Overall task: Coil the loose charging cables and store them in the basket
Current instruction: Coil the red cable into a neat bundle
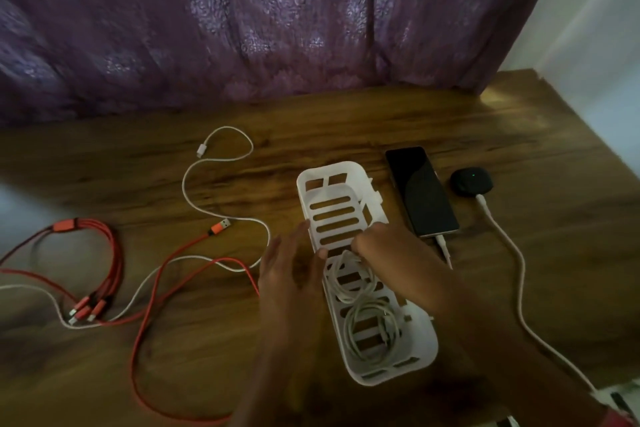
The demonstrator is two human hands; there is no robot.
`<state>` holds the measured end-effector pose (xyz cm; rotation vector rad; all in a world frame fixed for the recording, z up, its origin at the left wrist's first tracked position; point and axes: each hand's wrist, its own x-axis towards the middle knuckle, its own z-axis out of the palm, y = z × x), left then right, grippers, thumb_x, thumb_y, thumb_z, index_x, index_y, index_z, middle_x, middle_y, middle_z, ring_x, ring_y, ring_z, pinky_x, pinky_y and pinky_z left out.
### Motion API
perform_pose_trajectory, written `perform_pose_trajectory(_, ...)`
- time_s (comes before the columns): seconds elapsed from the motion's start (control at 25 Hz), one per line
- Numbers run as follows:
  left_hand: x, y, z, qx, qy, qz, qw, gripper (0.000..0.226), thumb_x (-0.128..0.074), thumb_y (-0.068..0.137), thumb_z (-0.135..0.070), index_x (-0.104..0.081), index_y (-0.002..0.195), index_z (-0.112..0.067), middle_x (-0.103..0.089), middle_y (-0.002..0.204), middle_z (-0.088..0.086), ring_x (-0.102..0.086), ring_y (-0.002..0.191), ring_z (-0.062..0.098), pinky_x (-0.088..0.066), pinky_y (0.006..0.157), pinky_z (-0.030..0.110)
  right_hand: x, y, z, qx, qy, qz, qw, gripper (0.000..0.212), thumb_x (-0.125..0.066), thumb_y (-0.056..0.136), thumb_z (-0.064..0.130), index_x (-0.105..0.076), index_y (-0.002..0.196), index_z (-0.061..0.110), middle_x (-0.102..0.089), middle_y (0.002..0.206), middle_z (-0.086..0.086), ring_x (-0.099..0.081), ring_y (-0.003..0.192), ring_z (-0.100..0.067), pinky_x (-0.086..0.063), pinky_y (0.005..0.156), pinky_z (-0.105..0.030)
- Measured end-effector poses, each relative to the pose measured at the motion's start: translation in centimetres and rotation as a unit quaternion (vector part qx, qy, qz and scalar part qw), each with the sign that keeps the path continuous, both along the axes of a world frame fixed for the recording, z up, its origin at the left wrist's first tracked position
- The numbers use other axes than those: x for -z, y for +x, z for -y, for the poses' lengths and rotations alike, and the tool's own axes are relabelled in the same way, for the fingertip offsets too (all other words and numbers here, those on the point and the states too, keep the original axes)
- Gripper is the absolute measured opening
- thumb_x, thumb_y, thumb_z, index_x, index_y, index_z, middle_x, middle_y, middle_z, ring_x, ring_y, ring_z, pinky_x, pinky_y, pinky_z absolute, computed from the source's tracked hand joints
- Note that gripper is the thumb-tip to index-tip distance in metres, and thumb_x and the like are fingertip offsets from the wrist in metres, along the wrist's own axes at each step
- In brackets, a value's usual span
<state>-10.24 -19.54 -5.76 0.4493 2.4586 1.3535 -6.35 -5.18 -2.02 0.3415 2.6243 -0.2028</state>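
left hand (291, 267) is open and flat, fingers straight, holding nothing, with the thumb tip right at the left rim of the long white slotted plastic basket (322, 180). the basket sits lengthwise on the dark wooden table (346, 121), just left of a black smartphone (420, 191) lying face up. right hand (384, 246) reaches over the middle of the basket with the fingers curled down onto the top of a coiled white charging cable (349, 277) lying inside it, and it looks like they're pinching the loops. a second white coil (372, 333) lies in the near end of the basket, touching the first one. still out on the table to the left: a loose white usb cable (184, 184) snaking around, and a red multi-head cable (116, 253) sprawled in big loops and crossing over the white one. right of the phone there's a small black earbud case (471, 180) with a green dot lit and a white cord (519, 270) plugged into it. purple patterned curtain (242, 28) hangs behind the table.
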Motion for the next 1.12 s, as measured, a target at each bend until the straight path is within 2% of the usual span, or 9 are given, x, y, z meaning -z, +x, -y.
perform_pose_trajectory(0.16,0.0,-0.1,0.2,0.016,0.014,-0.013,1.000,0.042,-0.056,0.087,-0.034,-0.046,0.127,-0.039,-0.050,0.135,-0.003,-0.042,0.129,0.023,-0.046,0.095,0.051,0.2,0.9,0.0,0.019,-0.020,-0.081,0.996,0.021,-0.044,0.091,0.004,-0.060,0.105,0.006,-0.064,0.102,-0.014,-0.059,0.087,-0.026,-0.041,0.068,-0.030)
perform_pose_trajectory(0.28,-0.7,0.1,0.4,0.029,0.033,-0.033,0.998,0.033,-0.054,0.089,-0.031,-0.042,0.113,-0.050,-0.049,0.127,-0.014,-0.041,0.126,0.013,-0.044,0.090,0.024,-0.4,0.4,0.4,0.030,-0.038,-0.046,0.998,0.034,-0.053,0.092,0.019,-0.048,0.125,0.017,-0.057,0.121,-0.005,-0.055,0.102,-0.016,-0.045,0.083,-0.025)
perform_pose_trajectory(0.36,-0.6,0.1,1.3,0.019,0.038,-0.029,0.999,0.027,-0.053,0.090,-0.029,-0.047,0.110,-0.047,-0.048,0.124,-0.016,-0.043,0.124,0.012,-0.042,0.086,0.018,-1.2,0.9,1.3,0.053,-0.033,-0.132,0.989,0.034,-0.051,0.094,0.026,-0.048,0.126,0.020,-0.059,0.120,-0.001,-0.057,0.106,-0.013,-0.043,0.086,-0.021)
perform_pose_trajectory(0.48,0.1,-0.7,4.1,-0.003,0.034,-0.047,0.998,0.023,-0.053,0.090,-0.031,-0.058,0.112,-0.027,-0.057,0.123,-0.002,-0.053,0.114,0.023,-0.048,0.091,0.031,-2.1,1.4,4.1,0.088,-0.033,-0.295,0.951,0.027,-0.050,0.094,0.029,-0.059,0.117,0.019,-0.068,0.107,0.000,-0.063,0.093,-0.012,-0.045,0.076,-0.020)
perform_pose_trajectory(0.56,0.3,-1.5,6.3,-0.014,0.054,-0.091,0.994,0.014,-0.056,0.090,-0.025,-0.061,0.103,-0.027,-0.062,0.109,-0.004,-0.058,0.103,0.021,-0.043,0.082,0.011,-2.1,0.7,6.4,0.108,-0.051,-0.342,0.932,0.024,-0.054,0.091,0.029,-0.064,0.110,0.019,-0.070,0.098,0.000,-0.065,0.085,-0.013,-0.050,0.073,-0.024)
perform_pose_trajectory(0.6,0.2,-2.1,7.7,-0.014,0.062,-0.108,0.992,0.013,-0.057,0.089,-0.024,-0.062,0.100,-0.025,-0.064,0.104,-0.007,-0.059,0.101,0.020,-0.041,0.080,0.009,-2.0,0.1,7.7,0.110,-0.057,-0.358,0.925,0.023,-0.055,0.091,0.030,-0.065,0.108,0.020,-0.071,0.096,0.001,-0.065,0.082,-0.012,-0.052,0.073,-0.026)
perform_pose_trajectory(0.72,-0.1,-3.8,12.7,0.001,0.086,-0.121,0.989,0.013,-0.054,0.086,-0.028,-0.063,0.095,-0.025,-0.063,0.097,-0.015,-0.060,0.097,0.014,-0.048,0.085,0.026,-1.8,-1.9,13.2,0.115,-0.091,-0.365,0.919,0.023,-0.054,0.091,0.033,-0.063,0.110,0.024,-0.068,0.095,0.008,-0.061,0.081,-0.004,-0.052,0.074,-0.020)
perform_pose_trajectory(0.92,-0.4,-5.5,20.7,-0.067,0.064,-0.146,0.985,0.016,-0.060,0.087,-0.015,-0.066,0.100,-0.022,-0.060,0.090,-0.015,-0.059,0.091,0.017,-0.047,0.077,0.033,0.0,-5.3,22.0,0.104,-0.122,-0.340,0.927,0.022,-0.051,0.092,0.032,-0.062,0.111,0.026,-0.064,0.103,0.011,-0.054,0.085,-0.002,-0.040,0.072,-0.016)
perform_pose_trajectory(1.12,0.0,-6.7,27.4,-0.113,0.056,-0.177,0.976,0.013,-0.062,0.083,-0.014,-0.069,0.093,-0.013,-0.067,0.091,-0.003,-0.061,0.090,0.020,-0.046,0.077,0.034,3.4,-10.1,28.6,0.158,-0.180,-0.354,0.904,0.022,-0.051,0.092,0.030,-0.065,0.101,0.016,-0.066,0.098,0.000,-0.059,0.093,-0.016,-0.049,0.079,-0.034)
